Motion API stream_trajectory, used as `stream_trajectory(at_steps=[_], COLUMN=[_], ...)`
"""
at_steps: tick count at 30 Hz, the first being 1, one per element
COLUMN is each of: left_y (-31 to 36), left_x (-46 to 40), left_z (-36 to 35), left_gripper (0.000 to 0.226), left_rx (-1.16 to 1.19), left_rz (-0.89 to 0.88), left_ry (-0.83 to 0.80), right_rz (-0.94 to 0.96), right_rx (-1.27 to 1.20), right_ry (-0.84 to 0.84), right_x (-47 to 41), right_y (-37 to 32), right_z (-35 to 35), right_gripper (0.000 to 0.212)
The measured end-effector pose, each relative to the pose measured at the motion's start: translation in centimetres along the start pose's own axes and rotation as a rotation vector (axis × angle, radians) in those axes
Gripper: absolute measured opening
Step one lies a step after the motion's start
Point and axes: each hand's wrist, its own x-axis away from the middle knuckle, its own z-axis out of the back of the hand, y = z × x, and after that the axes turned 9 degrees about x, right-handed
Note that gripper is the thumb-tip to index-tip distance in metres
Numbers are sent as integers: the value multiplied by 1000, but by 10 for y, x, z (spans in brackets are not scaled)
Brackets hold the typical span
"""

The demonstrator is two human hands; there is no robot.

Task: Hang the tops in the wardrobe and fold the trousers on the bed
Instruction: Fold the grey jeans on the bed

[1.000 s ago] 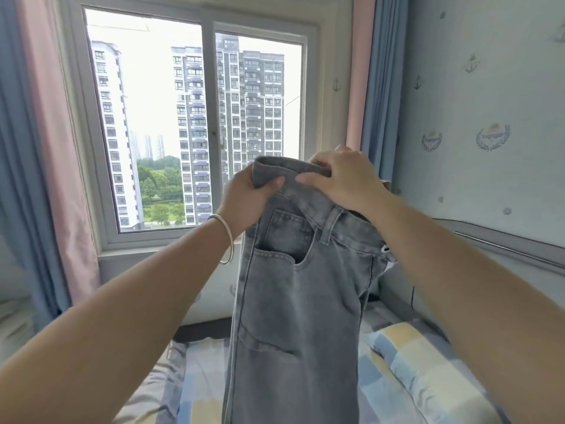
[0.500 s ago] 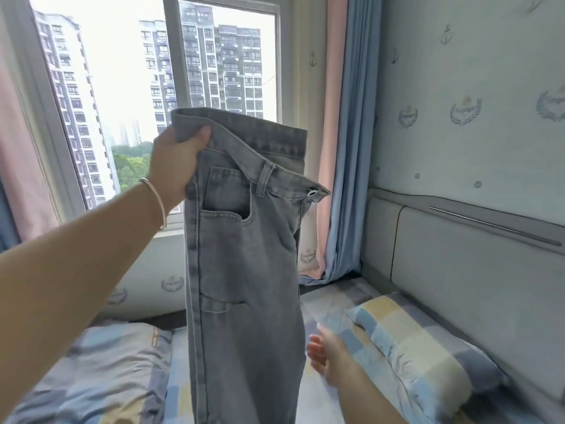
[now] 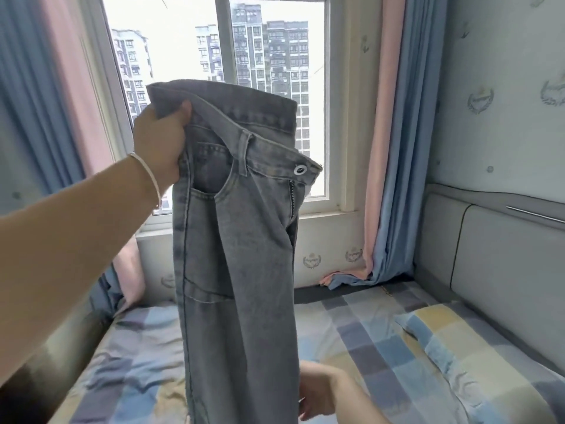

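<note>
**Operator:** Trousers: where do they sit, and what are my hands doing?

**Manual:** Start nearest you. Your right hand is low at the bottom edge of the view, just beside the hanging legs of the trousers. Whether its fingers touch the denim, and whether they are spread or curled, cannot be told; the cloth hides part of the hand.

**Operator:** And the left?

**Manual:** Your left hand is raised, with a thin bangle on the wrist. Thumb and fingers are pinched on the left end of the waistband. The trousers hang from that single grip, in the air above the bed, legs straight down and running out of view at the bottom. The waistband tilts down to the right, where the metal button and the open zip show.

**Operator:** What lies beyond them?

**Manual:** A checked sheet covers the bed, and a checked pillow lies to your right against the padded headboard. Farther off stands the window, with pink-and-blue curtains at each side.
</note>
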Motion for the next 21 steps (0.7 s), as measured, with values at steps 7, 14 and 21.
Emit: stream_trajectory(at_steps=[7, 14, 21], left_y=[-9, -6, 9], left_x=[-9, -16, -25], left_z=[20, 50, 121], left_gripper=[16, 9, 2], left_rx=[-181, -134, -67], left_rz=[-76, -92, -54], left_ry=[117, 62, 68], right_rz=[109, 489, 580], right_rx=[-255, -651, -869], right_ry=[33, -26, 95], right_x=[-22, 0, -1], right_y=[1, -42, -72], right_z=[-34, -34, -20], right_gripper=[56, 58, 35])
